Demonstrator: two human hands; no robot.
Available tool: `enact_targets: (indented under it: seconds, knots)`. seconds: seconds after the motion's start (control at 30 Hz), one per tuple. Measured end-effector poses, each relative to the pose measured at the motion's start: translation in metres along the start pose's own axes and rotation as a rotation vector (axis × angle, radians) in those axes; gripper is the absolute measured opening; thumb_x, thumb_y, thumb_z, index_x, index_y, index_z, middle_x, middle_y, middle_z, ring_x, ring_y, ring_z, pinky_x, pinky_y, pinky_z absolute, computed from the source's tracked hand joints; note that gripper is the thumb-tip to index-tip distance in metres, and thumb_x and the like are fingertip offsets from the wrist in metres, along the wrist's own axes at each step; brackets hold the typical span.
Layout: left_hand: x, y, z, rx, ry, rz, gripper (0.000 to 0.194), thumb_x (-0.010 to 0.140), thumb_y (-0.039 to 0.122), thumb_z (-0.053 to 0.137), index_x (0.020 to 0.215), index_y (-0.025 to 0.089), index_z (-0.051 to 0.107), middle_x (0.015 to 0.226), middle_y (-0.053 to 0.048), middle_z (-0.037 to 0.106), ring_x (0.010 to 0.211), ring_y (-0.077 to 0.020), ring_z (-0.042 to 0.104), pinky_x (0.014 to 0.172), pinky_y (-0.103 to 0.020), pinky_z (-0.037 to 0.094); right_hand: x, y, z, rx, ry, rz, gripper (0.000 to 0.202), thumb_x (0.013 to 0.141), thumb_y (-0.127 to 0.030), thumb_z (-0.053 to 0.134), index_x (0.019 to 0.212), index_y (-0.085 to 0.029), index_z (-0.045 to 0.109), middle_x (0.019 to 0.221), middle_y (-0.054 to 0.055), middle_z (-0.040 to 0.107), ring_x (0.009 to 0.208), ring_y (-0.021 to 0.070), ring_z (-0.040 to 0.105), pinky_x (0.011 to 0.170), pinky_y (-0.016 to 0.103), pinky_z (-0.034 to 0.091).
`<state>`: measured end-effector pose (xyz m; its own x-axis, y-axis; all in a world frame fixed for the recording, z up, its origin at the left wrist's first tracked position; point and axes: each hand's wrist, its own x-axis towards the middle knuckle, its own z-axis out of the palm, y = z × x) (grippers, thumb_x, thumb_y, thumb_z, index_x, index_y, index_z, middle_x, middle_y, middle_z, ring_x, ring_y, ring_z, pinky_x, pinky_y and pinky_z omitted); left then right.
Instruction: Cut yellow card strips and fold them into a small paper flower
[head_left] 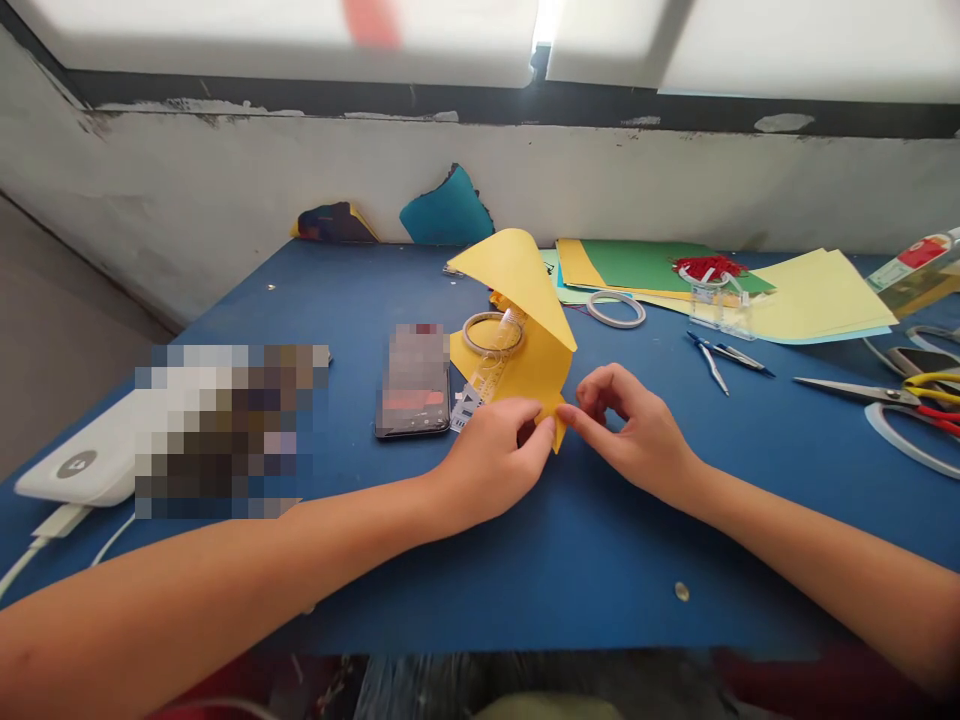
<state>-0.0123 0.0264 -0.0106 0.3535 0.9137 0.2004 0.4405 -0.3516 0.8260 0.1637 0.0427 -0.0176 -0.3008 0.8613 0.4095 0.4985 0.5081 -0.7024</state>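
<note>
Left hand (487, 452) pinches yellow paper (534, 368) pointing nearward, long axis receding; right hand (643, 440) loosely open.

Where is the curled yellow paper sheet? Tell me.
In the head view, the curled yellow paper sheet is near the middle, just right of the black smartphone, its near end in the grip of the left hand.

Nothing before you can be read for certain: the phone's (412, 422) screen is pixelated, and the bottle label's (919, 256) lettering is too small.
</note>
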Motion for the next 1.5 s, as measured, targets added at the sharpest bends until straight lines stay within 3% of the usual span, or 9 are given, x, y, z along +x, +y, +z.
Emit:
enact_targets:
  seconds: [0.13, 0.23, 0.5, 0.7, 0.93, 1.03, 1.17, 1.33, 1.5]
  knots:
    - [0.001, 0.001, -0.001, -0.025, -0.008, -0.015, 0.030, 0.090, 0.025, 0.039, 0.061, 0.018, 0.039, 0.060, 0.003, 0.042, 0.059, -0.0106, 0.039, 0.056, -0.026, 0.029, -0.001, -0.002, -0.001, -0.089, -0.089, -0.187, 0.016, 0.087, -0.026, 0.053, 0.074, -0.020, 0.046, 0.067, -0.001, 0.050, 0.058, 0.0096, 0.045, 0.054, 0.023, 0.041]
    - [0.002, 0.003, -0.003, -0.065, -0.026, 0.010, 0.030, 0.092, 0.025, 0.036, 0.063, 0.018, 0.040, 0.063, 0.003, 0.043, 0.062, -0.0109, 0.040, 0.059, -0.025, 0.031, -0.001, -0.003, -0.003, -0.118, -0.166, -0.220, 0.018, 0.088, -0.030, 0.052, 0.075, -0.019, 0.048, 0.069, 0.000, 0.052, 0.062, 0.0104, 0.047, 0.058, 0.023, 0.041]
    - [0.002, 0.003, -0.005, -0.156, -0.098, 0.034, 0.027, 0.088, 0.020, 0.040, 0.062, 0.017, 0.045, 0.062, 0.003, 0.043, 0.063, -0.0111, 0.040, 0.060, -0.025, 0.031, 0.001, -0.003, -0.006, -0.059, -0.259, -0.108, 0.023, 0.086, -0.033, 0.053, 0.069, -0.019, 0.046, 0.066, -0.001, 0.051, 0.060, 0.0106, 0.045, 0.057, 0.023, 0.039]
    - [0.001, 0.003, -0.003, -0.089, -0.055, 0.046, 0.028, 0.088, 0.022, 0.042, 0.060, 0.017, 0.046, 0.059, 0.004, 0.042, 0.059, -0.0103, 0.039, 0.056, -0.024, 0.030, 0.004, -0.005, -0.012, 0.013, -0.325, -0.079, 0.022, 0.087, -0.032, 0.047, 0.070, -0.018, 0.050, 0.065, -0.001, 0.050, 0.061, 0.0109, 0.044, 0.058, 0.023, 0.039]
    - [0.000, 0.004, -0.004, -0.001, -0.007, 0.037, 0.029, 0.087, 0.025, 0.043, 0.060, 0.017, 0.051, 0.055, 0.004, 0.044, 0.055, -0.0098, 0.040, 0.053, -0.024, 0.030, 0.007, -0.004, -0.011, 0.180, -0.337, 0.138, 0.021, 0.084, -0.037, 0.049, 0.076, -0.018, 0.055, 0.066, 0.000, 0.055, 0.061, 0.0129, 0.049, 0.057, 0.025, 0.041]
    - [0.000, 0.004, -0.004, -0.034, 0.002, -0.035, 0.028, 0.085, 0.027, 0.043, 0.061, 0.016, 0.054, 0.056, 0.003, 0.048, 0.056, -0.0106, 0.043, 0.053, -0.024, 0.031, 0.008, -0.004, -0.011, 0.286, -0.319, 0.207, 0.022, 0.083, -0.039, 0.051, 0.079, -0.018, 0.055, 0.068, 0.001, 0.058, 0.063, 0.0131, 0.052, 0.059, 0.025, 0.044]
    - [0.001, 0.003, -0.003, -0.111, 0.005, -0.155, 0.029, 0.085, 0.029, 0.044, 0.062, 0.016, 0.057, 0.060, 0.001, 0.057, 0.061, -0.0129, 0.051, 0.055, -0.025, 0.035, 0.008, -0.005, -0.013, 0.298, -0.282, 0.204, 0.022, 0.083, -0.039, 0.052, 0.076, -0.018, 0.055, 0.065, 0.000, 0.055, 0.061, 0.0115, 0.050, 0.057, 0.024, 0.043]
    - [0.002, 0.005, -0.005, -0.114, -0.030, -0.170, 0.029, 0.083, 0.027, 0.045, 0.058, 0.016, 0.055, 0.055, 0.002, 0.054, 0.059, -0.0123, 0.050, 0.055, -0.024, 0.035, 0.006, -0.005, -0.013, 0.158, -0.279, 0.148, 0.025, 0.084, -0.039, 0.049, 0.074, -0.017, 0.056, 0.065, 0.001, 0.058, 0.060, 0.0122, 0.050, 0.056, 0.024, 0.041]
    - [-0.001, 0.006, -0.006, 0.191, 0.004, -0.066, 0.034, 0.085, 0.030, 0.044, 0.054, 0.018, 0.043, 0.048, 0.004, 0.040, 0.048, -0.0095, 0.037, 0.047, -0.024, 0.027, 0.007, -0.007, -0.013, 0.072, -0.310, 0.146, 0.025, 0.083, -0.037, 0.049, 0.068, -0.017, 0.054, 0.059, -0.001, 0.052, 0.054, 0.0098, 0.044, 0.049, 0.022, 0.035]
